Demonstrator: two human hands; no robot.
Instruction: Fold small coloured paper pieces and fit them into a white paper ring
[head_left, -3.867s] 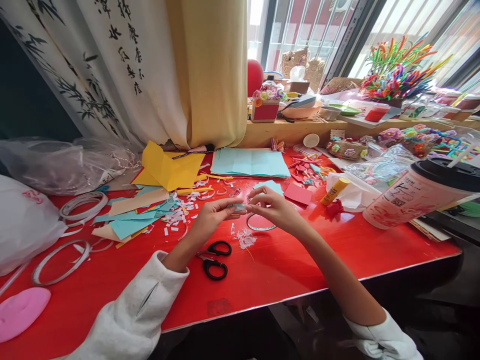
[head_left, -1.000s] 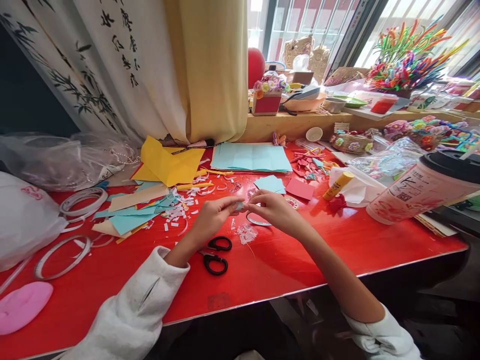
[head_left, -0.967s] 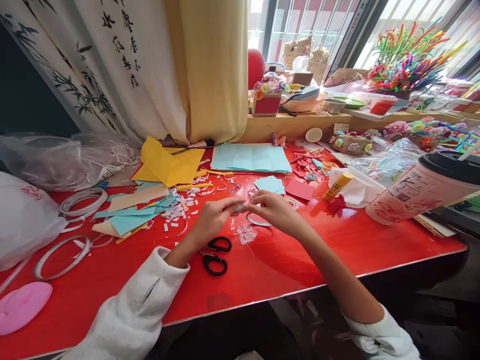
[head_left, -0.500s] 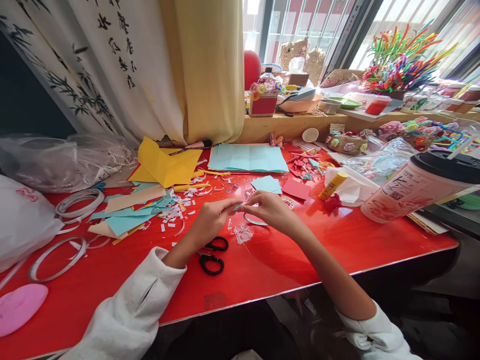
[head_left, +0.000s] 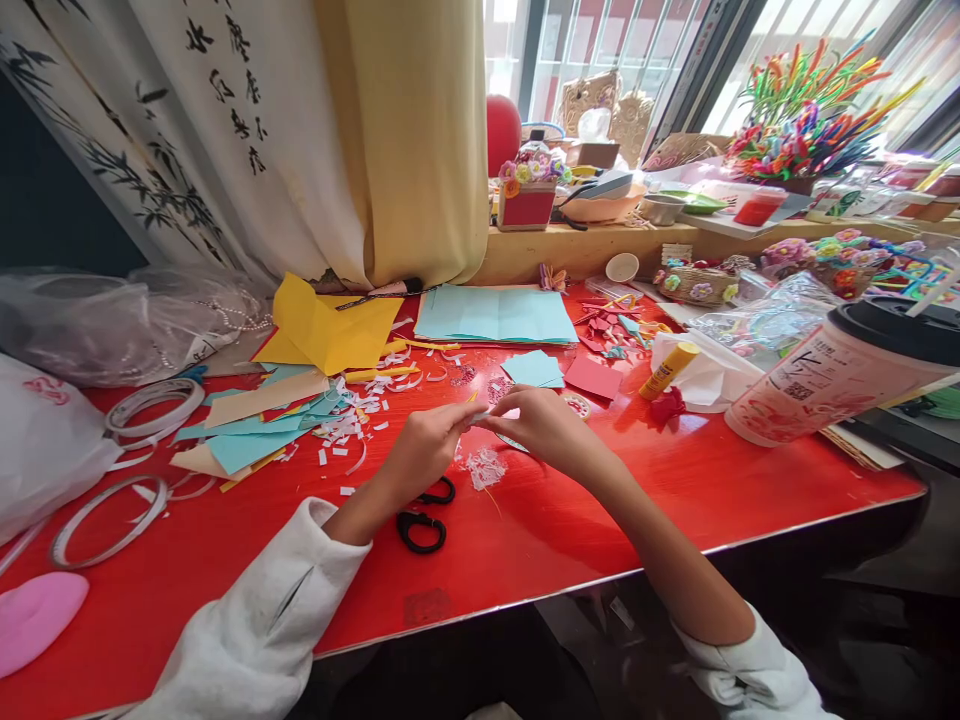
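Observation:
My left hand [head_left: 427, 445] and my right hand [head_left: 536, 425] meet over the middle of the table, fingertips pinched together. Between them is a small pale piece [head_left: 476, 421] that looks like paper, mostly covered by the fingers. Under my right hand a thin light band [head_left: 513, 443] shows in part. Scissors with black handles [head_left: 421, 532] lie below my left hand, their blades hidden beneath it. Close by rests a small clump of clear, crinkled material [head_left: 485, 467]. Beyond my right hand are light blue paper squares [head_left: 534, 368] and a red paper square [head_left: 593, 377].
On the red table [head_left: 525, 540], paper scraps [head_left: 255, 440] and rolls of tape [head_left: 154, 412] lie left. Yellow paper [head_left: 330, 325] and a light blue paper stack [head_left: 495, 315] are behind. A yellow glue stick [head_left: 670, 370] and a tall drink cup [head_left: 832, 380] stand right.
Both hands stay pinched together, with only slight finger movement. The light band under my right hand is more covered now. The whole view has shifted slightly.

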